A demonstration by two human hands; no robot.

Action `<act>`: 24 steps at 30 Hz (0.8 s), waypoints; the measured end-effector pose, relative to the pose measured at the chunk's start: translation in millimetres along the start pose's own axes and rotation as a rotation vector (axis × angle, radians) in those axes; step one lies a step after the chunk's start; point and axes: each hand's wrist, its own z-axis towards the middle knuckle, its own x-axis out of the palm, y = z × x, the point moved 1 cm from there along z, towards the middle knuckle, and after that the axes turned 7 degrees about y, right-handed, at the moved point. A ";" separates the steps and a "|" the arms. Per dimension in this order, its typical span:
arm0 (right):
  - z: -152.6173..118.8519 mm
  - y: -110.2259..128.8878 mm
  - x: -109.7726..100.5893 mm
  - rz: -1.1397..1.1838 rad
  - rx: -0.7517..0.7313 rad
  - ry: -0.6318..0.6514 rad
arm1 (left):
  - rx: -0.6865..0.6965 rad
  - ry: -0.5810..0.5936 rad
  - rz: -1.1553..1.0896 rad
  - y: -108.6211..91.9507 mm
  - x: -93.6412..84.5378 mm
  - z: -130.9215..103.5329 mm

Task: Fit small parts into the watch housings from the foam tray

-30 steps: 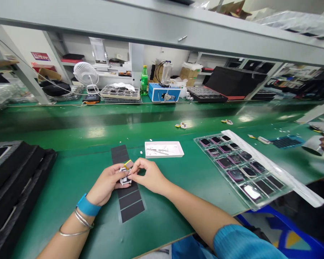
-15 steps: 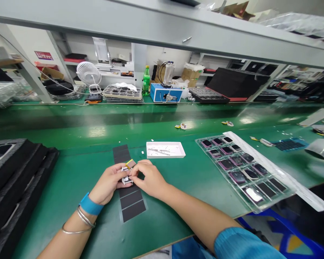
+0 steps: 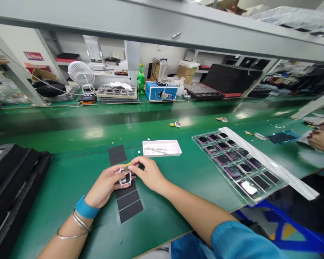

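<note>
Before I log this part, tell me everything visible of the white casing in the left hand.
The white casing is small, squarish and apparently plastic; its open side faces the viewer, showing a dark and pale interior. A yellow-edged piece sits at its far side, by the right hand. The left hand grips it above the black-panelled strip. Finer detail is unclear.

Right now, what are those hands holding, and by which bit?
The left hand holds the white watch case by its left side. The right hand touches the yellow-edged piece; whether it grips that is unclear.
</note>
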 end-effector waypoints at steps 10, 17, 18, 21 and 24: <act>-3.0 4.3 4.2 -0.234 -0.216 -0.123 | 0.009 -0.010 0.028 3.2 1.5 2.3; -6.2 2.7 12.0 -0.542 -0.411 -0.131 | -0.003 -0.017 -0.102 2.6 3.6 5.0; -7.0 2.7 12.4 -0.612 -0.431 -0.123 | -0.010 -0.012 -0.169 1.7 3.7 5.2; -10.0 2.3 12.9 -0.807 -0.487 -0.083 | -0.021 -0.014 -0.347 0.0 2.9 5.2; -11.4 1.6 12.8 -0.862 -0.503 -0.045 | 0.009 -0.035 -0.360 0.5 0.5 5.1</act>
